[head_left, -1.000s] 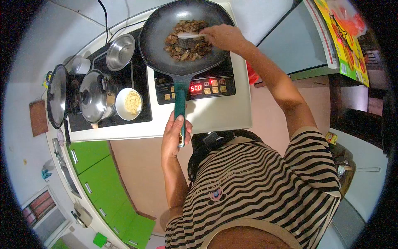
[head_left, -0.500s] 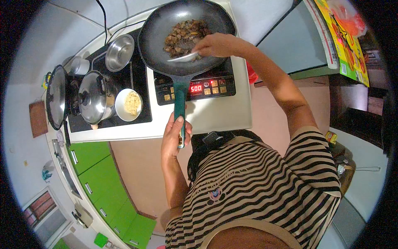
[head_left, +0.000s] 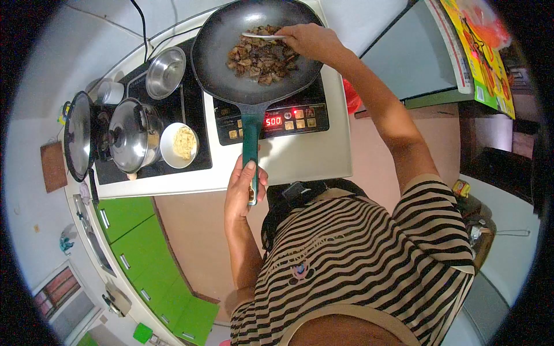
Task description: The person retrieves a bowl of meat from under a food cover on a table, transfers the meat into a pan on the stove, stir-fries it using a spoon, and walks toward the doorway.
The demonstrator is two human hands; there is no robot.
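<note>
My left hand (head_left: 246,187) is wrapped round the green handle (head_left: 250,138) of a dark wok (head_left: 213,55), which sits on an induction cooker (head_left: 300,122) with a lit red display. Browned chopped food (head_left: 259,60) lies in the middle of the wok. Over its far edge, my right hand (head_left: 306,40) is closed on a thin white utensil (head_left: 262,36), seen nearly edge-on. Whether the utensil touches the food is hard to tell.
Left of the wok stand an empty steel bowl (head_left: 166,73), a white bowl (head_left: 168,145) of pale yellow chopped food, a lidded steel pot (head_left: 128,135) and an upright pan lid (head_left: 79,135). Green cabinets (head_left: 135,251) are below; colourful packaging (head_left: 482,57) is at upper right.
The right hand first drew the utensil towards the wok's near side, then moved it back to the far side. The food has shifted and spread. The left hand keeps its hold.
</note>
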